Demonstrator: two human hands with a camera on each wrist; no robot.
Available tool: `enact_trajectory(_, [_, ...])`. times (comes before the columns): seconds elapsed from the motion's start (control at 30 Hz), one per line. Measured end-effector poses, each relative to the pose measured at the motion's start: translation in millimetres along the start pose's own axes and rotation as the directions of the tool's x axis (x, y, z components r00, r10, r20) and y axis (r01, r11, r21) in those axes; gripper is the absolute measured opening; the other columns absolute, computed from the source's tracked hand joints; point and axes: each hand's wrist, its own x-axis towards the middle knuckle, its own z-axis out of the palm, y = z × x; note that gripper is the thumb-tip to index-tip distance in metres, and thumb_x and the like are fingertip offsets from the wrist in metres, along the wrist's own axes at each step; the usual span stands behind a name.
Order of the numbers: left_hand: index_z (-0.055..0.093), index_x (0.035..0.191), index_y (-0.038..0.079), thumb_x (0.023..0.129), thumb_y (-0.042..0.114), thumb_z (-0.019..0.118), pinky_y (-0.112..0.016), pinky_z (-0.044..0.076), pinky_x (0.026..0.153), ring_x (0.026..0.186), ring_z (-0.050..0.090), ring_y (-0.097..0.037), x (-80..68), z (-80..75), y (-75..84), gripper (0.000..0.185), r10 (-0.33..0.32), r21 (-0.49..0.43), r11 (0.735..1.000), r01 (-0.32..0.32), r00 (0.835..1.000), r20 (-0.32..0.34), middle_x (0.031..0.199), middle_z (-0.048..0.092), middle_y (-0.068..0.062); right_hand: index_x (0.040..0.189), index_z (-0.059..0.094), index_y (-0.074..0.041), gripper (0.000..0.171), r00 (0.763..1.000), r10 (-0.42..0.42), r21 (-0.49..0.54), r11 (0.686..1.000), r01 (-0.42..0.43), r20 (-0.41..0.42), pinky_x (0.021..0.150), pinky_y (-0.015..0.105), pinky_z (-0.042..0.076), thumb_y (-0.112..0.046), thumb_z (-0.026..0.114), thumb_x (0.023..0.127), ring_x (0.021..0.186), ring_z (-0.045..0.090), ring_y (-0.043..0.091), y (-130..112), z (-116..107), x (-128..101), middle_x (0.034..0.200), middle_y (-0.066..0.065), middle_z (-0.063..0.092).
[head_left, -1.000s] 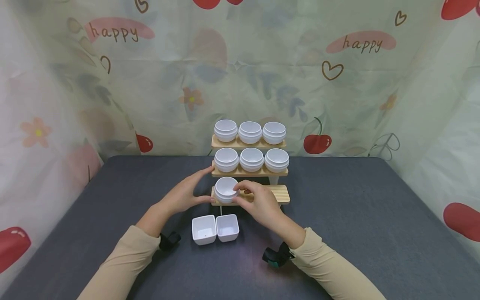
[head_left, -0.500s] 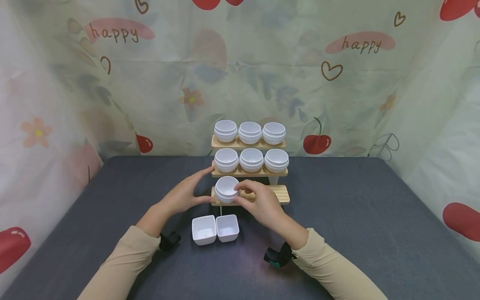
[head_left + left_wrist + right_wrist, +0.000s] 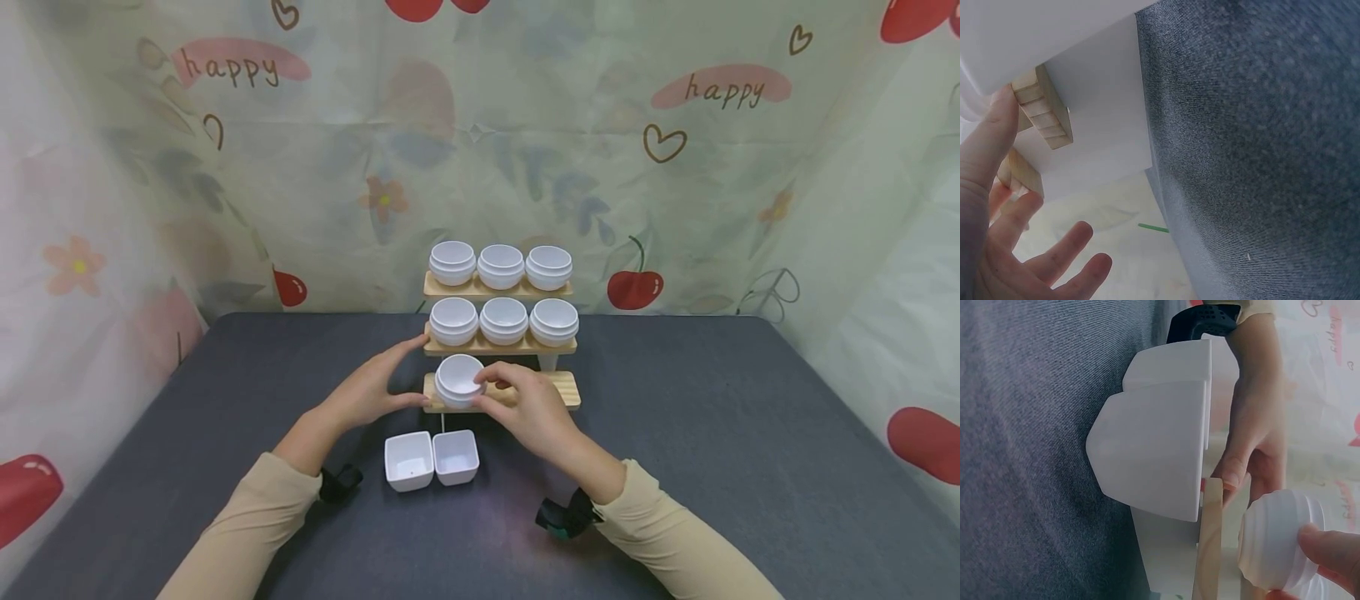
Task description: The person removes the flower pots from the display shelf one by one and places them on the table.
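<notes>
My right hand (image 3: 531, 408) pinches the rim of a round white ribbed bowl (image 3: 457, 382) between thumb and fingers, over the left part of the lowest wooden shelf (image 3: 562, 390). In the right wrist view the bowl (image 3: 1279, 540) appears a little off the shelf's board (image 3: 1210, 544). My left hand (image 3: 367, 387) is at the left end of the tiered stand. Its thumb (image 3: 991, 134) touches the lowest board's end (image 3: 1041, 112), an index finger reaches the middle board, and the other fingers are spread out.
Three similar bowls (image 3: 503, 322) sit on the middle shelf and three more bowls (image 3: 501, 267) on the top one. Two square white cups (image 3: 408, 462) stand side by side in front of the stand on the dark cloth (image 3: 712, 467). A printed curtain (image 3: 480, 167) hangs behind.
My right hand has moved slightly to the right with the bowl, away from the lowest shelf's left end. My left hand has stayed in place.
</notes>
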Motion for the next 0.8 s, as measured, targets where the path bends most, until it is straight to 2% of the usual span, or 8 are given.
enact_trajectory(0.43, [0.025, 0.148, 0.014, 0.076, 0.035, 0.076, -0.053, 0.033, 0.11, 0.138, 0.034, -0.034, 0.3, 0.7, -0.5, 0.09, 0.001, -0.007, 1.0, -0.001, 1.0, 0.002, 0.152, 0.031, -0.011, 0.096, 0.068, -0.015, 0.022, 0.999, -0.025, -0.028, 0.999, 0.025, -0.021, 0.077, 0.034, 0.051, -0.023, 0.076, 0.077, 0.088, 0.062, 0.019, 3.6, -5.5, -5.3, 0.096, 0.0, 0.07])
enact_trajectory(0.8, [0.025, 0.148, 0.014, 0.076, 0.035, 0.076, -0.053, 0.033, 0.11, 0.138, 0.034, -0.034, 0.6, 0.2, -0.4, 0.091, -0.005, 0.004, 1.0, 0.005, 1.0, 0.002, 0.152, 0.031, -0.012, 0.096, 0.068, -0.015, 0.022, 0.999, -0.032, -0.026, 0.999, 0.031, -0.027, 0.077, 0.038, 0.052, -0.022, 0.076, 0.077, 0.087, 0.063, 0.022, 5.5, -10.4, -7.2, 0.095, 0.001, 0.07])
